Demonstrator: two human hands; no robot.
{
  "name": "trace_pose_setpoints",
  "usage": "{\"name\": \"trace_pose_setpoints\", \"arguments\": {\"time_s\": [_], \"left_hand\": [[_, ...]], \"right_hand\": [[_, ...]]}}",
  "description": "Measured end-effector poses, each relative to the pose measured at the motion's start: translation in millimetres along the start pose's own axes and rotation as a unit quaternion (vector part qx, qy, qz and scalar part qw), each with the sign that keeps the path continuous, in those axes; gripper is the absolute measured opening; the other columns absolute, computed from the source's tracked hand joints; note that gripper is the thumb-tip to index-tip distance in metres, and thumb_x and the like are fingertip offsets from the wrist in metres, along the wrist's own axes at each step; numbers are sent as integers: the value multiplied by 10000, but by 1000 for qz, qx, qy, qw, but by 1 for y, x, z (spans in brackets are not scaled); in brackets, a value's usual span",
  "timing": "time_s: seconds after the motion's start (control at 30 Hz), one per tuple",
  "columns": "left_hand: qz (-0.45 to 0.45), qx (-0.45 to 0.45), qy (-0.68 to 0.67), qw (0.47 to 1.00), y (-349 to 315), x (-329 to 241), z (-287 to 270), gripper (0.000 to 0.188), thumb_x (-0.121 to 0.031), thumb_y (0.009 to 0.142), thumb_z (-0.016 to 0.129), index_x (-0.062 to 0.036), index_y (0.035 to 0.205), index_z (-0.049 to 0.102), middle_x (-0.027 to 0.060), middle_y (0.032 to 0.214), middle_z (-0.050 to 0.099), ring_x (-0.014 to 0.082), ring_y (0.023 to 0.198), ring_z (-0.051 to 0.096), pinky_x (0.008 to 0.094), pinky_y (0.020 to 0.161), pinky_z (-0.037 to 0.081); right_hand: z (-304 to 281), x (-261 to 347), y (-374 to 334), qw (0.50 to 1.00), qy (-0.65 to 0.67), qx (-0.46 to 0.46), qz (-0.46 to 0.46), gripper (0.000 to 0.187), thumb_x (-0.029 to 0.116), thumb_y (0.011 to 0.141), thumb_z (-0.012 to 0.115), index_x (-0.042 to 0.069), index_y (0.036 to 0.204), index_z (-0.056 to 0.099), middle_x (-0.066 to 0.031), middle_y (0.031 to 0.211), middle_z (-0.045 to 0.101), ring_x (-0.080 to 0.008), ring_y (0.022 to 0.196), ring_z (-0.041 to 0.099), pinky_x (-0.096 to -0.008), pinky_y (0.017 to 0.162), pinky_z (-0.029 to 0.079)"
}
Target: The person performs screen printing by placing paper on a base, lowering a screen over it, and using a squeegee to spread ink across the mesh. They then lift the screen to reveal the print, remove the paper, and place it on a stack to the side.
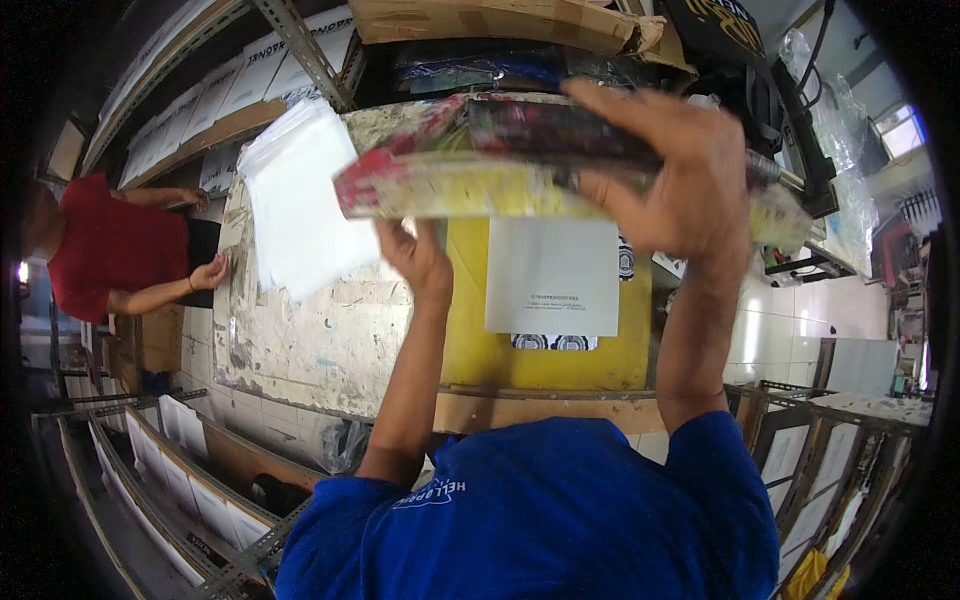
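Note:
A paint-stained printing screen frame (450, 190), streaked yellow, red and black, is tilted up over the table and blurred by motion. My right hand (690, 175) grips it at the right, fingers and thumb spread around a dark bar. Below the frame's left part is my left hand (418, 265), its fingers stretched upward and apart; their tips meet the frame's edge, and whether they touch it is unclear. Under the raised frame a white printed sheet (553, 275) lies on a yellow board (465, 340). Black-and-white printed pieces (555, 342) show beneath the sheet's edges.
A stack of white sheets (305, 200) lies left on the stained table (300, 345). Beyond it stands a person in a red shirt (120, 235). Metal shelving (300, 50) with white packages and a cardboard box (490, 20) is at the back; racks (180, 470) stand lower left.

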State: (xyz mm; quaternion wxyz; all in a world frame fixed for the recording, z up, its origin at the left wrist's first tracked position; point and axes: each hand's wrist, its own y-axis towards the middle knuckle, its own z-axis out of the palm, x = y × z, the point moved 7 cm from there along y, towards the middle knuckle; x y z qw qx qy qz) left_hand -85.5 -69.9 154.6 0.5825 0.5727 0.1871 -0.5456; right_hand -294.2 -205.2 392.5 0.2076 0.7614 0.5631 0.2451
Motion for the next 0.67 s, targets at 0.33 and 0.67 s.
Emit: {"name": "trace_pose_setpoints", "arguments": {"time_s": [0.33,0.67], "left_hand": [[29,261,445,856,26,227,104,386,-258,875,760,-74,1210,708,150,1225,653,400,1075,613,537,911,487],[-210,359,345,842,24,282,100,246,-250,813,818,-175,1040,757,71,1263,662,292,1158,599,505,902,493]], "right_hand": [[-30,-21,74,996,79,-28,-30,455,220,742,765,84,1176,754,-149,786,747,-253,581,643,-337,665,548],[-34,-19,80,998,50,21,38,466,237,748,785,100,1192,754,-168,742,729,-247,592,651,-329,665,542]]}}
